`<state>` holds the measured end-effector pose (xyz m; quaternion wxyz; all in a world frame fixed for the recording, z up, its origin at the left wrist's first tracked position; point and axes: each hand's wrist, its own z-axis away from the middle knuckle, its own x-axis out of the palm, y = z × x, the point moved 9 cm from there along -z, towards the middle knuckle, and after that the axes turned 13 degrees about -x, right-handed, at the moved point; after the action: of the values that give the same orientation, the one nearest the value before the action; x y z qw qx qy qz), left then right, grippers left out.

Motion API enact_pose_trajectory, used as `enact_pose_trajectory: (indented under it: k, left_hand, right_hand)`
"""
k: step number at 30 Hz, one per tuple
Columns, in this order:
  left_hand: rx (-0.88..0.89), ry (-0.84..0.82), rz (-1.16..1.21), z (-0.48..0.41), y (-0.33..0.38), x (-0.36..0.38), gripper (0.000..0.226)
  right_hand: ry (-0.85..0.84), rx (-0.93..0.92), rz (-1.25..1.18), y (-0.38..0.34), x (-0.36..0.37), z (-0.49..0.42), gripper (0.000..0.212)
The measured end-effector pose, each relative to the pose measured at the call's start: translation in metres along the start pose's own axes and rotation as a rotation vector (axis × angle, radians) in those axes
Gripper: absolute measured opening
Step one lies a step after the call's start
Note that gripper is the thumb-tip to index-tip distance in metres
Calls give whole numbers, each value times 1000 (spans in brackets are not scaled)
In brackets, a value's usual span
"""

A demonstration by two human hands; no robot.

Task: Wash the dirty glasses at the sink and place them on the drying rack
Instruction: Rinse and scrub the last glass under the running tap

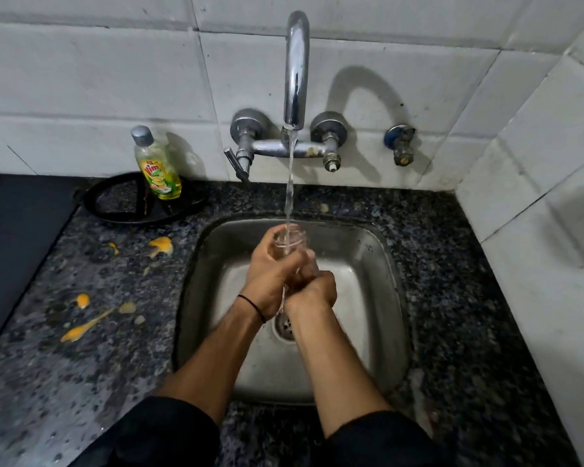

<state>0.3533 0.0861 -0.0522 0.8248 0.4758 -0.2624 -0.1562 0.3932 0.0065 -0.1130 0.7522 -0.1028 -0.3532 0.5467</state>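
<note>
**A:** Where is the glass?

**B:** A clear glass [289, 242] is held over the steel sink [378, 264]. Its mouth is turned up under the stream of water [290, 183] running from the faucet [295, 69]. The left hand [267, 271] wraps the upper wall of the glass. The right hand [312, 289] is curled tight and seems to grip the base, though blur makes this uncertain.

**A:** How should the rinse go?

**B:** Probably with a firm hold, since wet glass slips. Turn it so water reaches every side, and keep the rim off the spout.

**A:** What else is nearby?

**B:** A yellow dish soap bottle [155, 166] stands on a black tray [115, 207] to the left. Orange scraps [161, 246] litter the speckled counter [452, 298]. No drying rack is in view, so it must be found first.
</note>
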Motion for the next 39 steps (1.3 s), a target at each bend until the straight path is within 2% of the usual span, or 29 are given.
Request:
enact_pose_trajectory:
  k: [1,3,5,10,14,16,19,21,23,25,27,29,31,32,34,36,39]
  left_hand:
    - [64,2,-95,7,7,6,49]
    - [182,-14,-230,18,19,15,51]
    - [241,-29,-283,23,25,19,52]
    - [356,-5,-400,28,36,22,49]
    - [426,54,-568,30,34,18,53]
    - [406,90,-596,26,32,11,43]
    - [262,144,-514,14,32,-1,31]
    - [152,225,-404,11,34,-6,39]
    - [34,296,-448,6,32,-11,53]
    - [-31,221,-618,-2,26,-3,62]
    - [-27,52,-742,-3,21,11,51]
    - [23,-84,-865,1,18,22,47]
    - [129,-84,-932,5,23,22,50]
    - [171,-24,-911,9,28,18,48]
    - [216,155,-792,19,32,7,39]
    - [213,335,-632,29,29,-6,44]
    - [-56,354,-302,21,8,-21,53]
  right_hand:
    - [0,-4,4,0,-1,-2,30]
    - [-109,15,33,-1,6,-1,27]
    - [-223,50,27,-1,11,-2,32]
    - [-375,161,-95,4,24,8,32]
    - [-392,132,36,13,20,16,29]
    - [-375,85,164,14,12,13,30]
    - [-357,-56,380,12,6,10,37]
    - [-352,-232,486,5,8,13,43]
    - [-395,-406,584,-5,14,19,55]
    - [-400,-444,562,-11,15,22,57]
    - [-368,-281,340,-7,8,18,53]
    - [-389,-145,128,0,7,19,68]
    - [-447,-146,105,3,11,24,85]
    - [-473,-157,108,3,14,24,87]
    - [-520,-199,131,1,20,25,78]
    - [-545,-244,162,-7,24,25,69]
    - [-570,-323,294,-17,28,30,56]
